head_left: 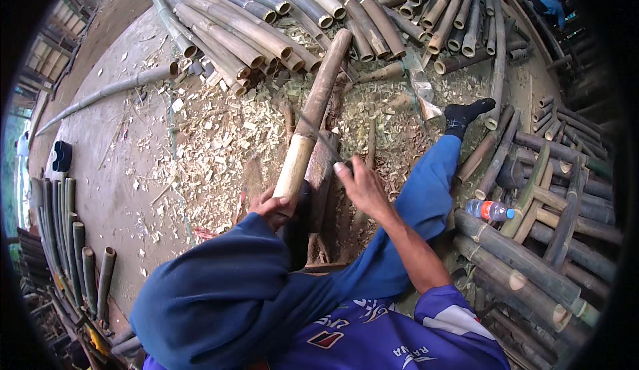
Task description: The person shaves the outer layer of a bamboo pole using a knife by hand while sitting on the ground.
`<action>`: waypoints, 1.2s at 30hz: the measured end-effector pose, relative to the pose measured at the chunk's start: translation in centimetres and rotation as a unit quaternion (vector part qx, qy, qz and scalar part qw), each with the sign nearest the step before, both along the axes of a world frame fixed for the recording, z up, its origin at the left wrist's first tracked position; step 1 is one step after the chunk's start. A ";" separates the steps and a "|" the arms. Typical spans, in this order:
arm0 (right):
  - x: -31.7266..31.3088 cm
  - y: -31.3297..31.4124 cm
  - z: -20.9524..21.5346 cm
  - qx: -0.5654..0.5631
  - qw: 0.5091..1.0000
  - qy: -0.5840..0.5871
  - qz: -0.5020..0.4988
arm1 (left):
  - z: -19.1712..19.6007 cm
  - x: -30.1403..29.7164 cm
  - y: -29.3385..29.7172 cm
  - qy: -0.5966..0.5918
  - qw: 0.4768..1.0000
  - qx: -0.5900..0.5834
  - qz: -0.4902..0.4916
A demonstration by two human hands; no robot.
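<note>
Ground [123, 193] to the left of both grips is left mostly bare; nearer in, it is strewn with pale chips [223, 160]. Bamboo pole [318, 110] is gripped at its near end by the left hand [271, 207], fingers wrapped around it, no gap seen. Pole is angled away from that grip, up and slightly right; pale near section, brown far section, split at a node. Knife [324, 142] is held in the right hand [363, 185], fist closed, thumb laid along the handle; handle mostly covered. Blade is pointed up-left from that grip, crossing the pole near the node; contact can't be told. Dark wooden block [321, 203] is seen between the two grips. Cut bamboo [226, 30] is piled beyond the pole's far end. Right of the right grip: blue-trousered leg [423, 193], then bottle [489, 210] with orange label, set by stacked bamboo [519, 257].
</note>
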State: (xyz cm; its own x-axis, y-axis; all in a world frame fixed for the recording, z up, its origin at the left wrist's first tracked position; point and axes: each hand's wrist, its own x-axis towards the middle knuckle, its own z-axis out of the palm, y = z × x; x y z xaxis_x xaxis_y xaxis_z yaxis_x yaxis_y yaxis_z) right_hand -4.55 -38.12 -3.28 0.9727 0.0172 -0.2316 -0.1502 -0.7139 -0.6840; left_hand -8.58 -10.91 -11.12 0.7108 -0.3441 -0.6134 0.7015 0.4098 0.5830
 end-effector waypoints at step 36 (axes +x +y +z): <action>2.6 1.7 0.0 -0.017 0.987 -0.001 0.157 | -1.7 -1.6 -0.6 0.149 0.945 -0.287 -0.040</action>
State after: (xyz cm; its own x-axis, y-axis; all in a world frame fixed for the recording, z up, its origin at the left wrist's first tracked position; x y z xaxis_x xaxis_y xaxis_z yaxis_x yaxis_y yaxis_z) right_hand -1.91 -36.42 -3.29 0.9213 0.3104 -0.2343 0.0841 -0.7472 -0.6593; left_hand -10.17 -11.47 -12.86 0.4935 -0.7263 -0.4785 0.8414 0.5381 0.0511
